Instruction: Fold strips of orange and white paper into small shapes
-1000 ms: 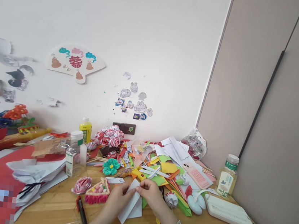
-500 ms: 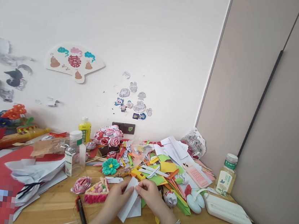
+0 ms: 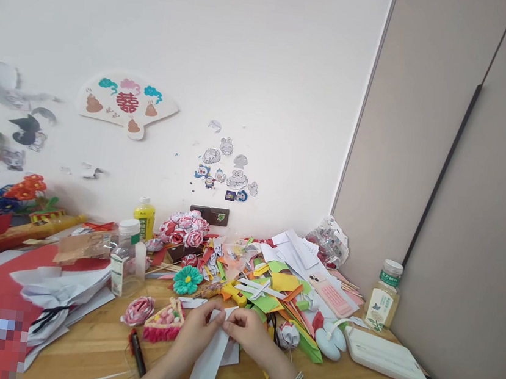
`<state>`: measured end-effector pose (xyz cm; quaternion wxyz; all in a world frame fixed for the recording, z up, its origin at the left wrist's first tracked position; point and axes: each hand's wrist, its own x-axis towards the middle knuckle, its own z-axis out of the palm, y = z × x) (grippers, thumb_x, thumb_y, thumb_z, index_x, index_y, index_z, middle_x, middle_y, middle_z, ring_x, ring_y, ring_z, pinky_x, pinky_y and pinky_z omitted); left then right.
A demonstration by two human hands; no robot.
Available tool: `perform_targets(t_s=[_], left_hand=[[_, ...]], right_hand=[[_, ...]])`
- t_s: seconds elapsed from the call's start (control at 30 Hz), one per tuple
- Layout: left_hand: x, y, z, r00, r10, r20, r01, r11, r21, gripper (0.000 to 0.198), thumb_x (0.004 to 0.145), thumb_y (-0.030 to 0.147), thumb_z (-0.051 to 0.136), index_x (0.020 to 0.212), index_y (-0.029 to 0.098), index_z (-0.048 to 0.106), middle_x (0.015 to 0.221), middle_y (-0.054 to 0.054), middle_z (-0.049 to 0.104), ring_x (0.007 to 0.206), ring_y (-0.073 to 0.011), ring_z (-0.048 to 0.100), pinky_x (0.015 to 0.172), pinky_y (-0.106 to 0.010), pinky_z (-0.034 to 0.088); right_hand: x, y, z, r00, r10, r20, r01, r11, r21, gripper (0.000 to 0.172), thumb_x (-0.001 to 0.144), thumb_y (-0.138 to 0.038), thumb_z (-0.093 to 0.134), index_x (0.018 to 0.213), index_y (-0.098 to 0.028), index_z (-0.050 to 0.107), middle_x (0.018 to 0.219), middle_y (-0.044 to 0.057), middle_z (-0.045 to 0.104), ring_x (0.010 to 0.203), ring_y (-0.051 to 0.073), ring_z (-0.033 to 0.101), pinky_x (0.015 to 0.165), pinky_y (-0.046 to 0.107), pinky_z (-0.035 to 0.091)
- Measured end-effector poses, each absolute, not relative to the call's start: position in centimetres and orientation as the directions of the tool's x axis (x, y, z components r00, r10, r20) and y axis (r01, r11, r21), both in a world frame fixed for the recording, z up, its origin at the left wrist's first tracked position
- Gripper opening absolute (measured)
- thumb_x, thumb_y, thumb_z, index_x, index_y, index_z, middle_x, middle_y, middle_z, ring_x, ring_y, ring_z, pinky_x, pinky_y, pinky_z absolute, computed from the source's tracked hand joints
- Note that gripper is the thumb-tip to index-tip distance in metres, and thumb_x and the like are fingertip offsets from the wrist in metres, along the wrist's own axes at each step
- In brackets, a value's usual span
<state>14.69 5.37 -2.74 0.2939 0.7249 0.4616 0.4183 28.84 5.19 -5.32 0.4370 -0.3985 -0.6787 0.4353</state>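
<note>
Both the left hand [image 3: 199,329] and the right hand [image 3: 248,330] narrowly pinched folded white paper [image 3: 210,361] at its twelve-o'clock end, presumably to hold its layers together.

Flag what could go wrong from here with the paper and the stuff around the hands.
1. The left hand and right hand pinch the folded white paper near its top, leaving its lower end free; the crease could skew.
2. The dark pen lies close beside the left forearm, so a sideways move might knock it.
3. Loose paper scraps crowd the space just beyond the hands; reaching forward may scatter them.
</note>
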Motion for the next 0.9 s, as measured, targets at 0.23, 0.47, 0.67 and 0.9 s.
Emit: perform_targets(t_s=[0.23, 0.47, 0.67, 0.9], left_hand=[[14.7, 5.5, -2.4, 0.158, 0.950, 0.270, 0.397, -0.312, 0.863, 0.026, 0.066, 0.038, 0.044, 0.065, 0.015, 0.057, 0.062, -0.002, 0.060, 0.062, -0.0184, 0.054, 0.057, -0.026, 0.041], [14.3, 5.8, -2.5, 0.323, 0.918, 0.232, 0.358, -0.345, 0.868, 0.025, 0.060, 0.025, 0.052, 0.081, 0.014, 0.061, 0.080, -0.005, 0.065, 0.075, -0.0200, 0.056, 0.066, -0.026, 0.041], [14.2, 5.8, -2.8, 0.226, 0.927, 0.298, 0.488, -0.373, 0.789, 0.019, 0.065, 0.033, 0.048, 0.056, 0.017, 0.053, 0.055, 0.001, 0.056, 0.057, -0.0163, 0.053, 0.052, -0.024, 0.037], [13.3, 6.4, -2.5, -0.082, 0.977, 0.195, 0.249, -0.169, 0.954, 0.028, 0.066, 0.049, 0.042, 0.068, 0.021, 0.043, 0.038, 0.006, 0.049, 0.039, -0.0157, 0.051, 0.044, -0.025, 0.038]], right_hand=[[29.0, 5.2, -5.1, -0.258, 0.916, 0.308, 0.233, 0.368, -0.900, 0.020, 0.071, -0.028, 0.050, 0.056, -0.015, 0.047, 0.053, -0.004, 0.042, 0.051, 0.007, 0.038, 0.047, 0.017, 0.029], [29.0, 5.6, -5.6, -0.141, 0.927, 0.348, 0.318, 0.375, -0.871, 0.015, 0.071, -0.023, 0.049, 0.059, -0.016, 0.054, 0.053, -0.004, 0.046, 0.052, 0.009, 0.041, 0.047, 0.018, 0.030], [29.1, 5.1, -4.6, -0.114, 0.837, 0.535, 0.526, 0.507, -0.682, 0.012, 0.072, -0.025, 0.051, 0.068, -0.018, 0.060, 0.071, 0.002, 0.055, 0.068, 0.015, 0.050, 0.059, 0.023, 0.037], [30.0, 3.7, -3.3, -0.111, 0.676, 0.729, 0.814, 0.482, -0.324, 0.022, 0.082, -0.022, 0.037, 0.085, -0.020, 0.058, 0.068, 0.004, 0.055, 0.067, 0.018, 0.048, 0.059, 0.027, 0.033]])
